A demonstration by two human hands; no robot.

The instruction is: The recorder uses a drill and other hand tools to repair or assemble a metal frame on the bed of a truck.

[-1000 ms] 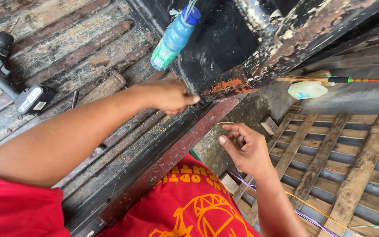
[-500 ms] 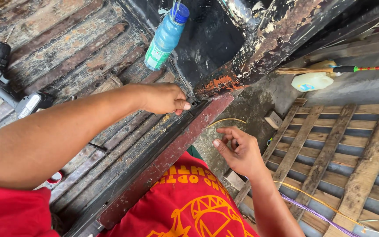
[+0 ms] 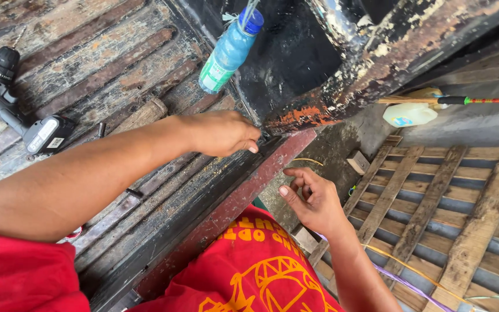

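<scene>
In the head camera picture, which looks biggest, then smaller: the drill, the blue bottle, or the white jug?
1. Drill, the largest.
2. Blue bottle.
3. White jug, the smallest.
The jug lies farther from the camera, so it may only look smaller than the bottle.

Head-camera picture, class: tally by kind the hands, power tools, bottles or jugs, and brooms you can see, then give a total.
Hands: 2, the left hand and the right hand
Cordless drills: 1, black drill
Bottles or jugs: 2, blue bottle and white jug
Brooms: 1, broom
Total: 6
</scene>
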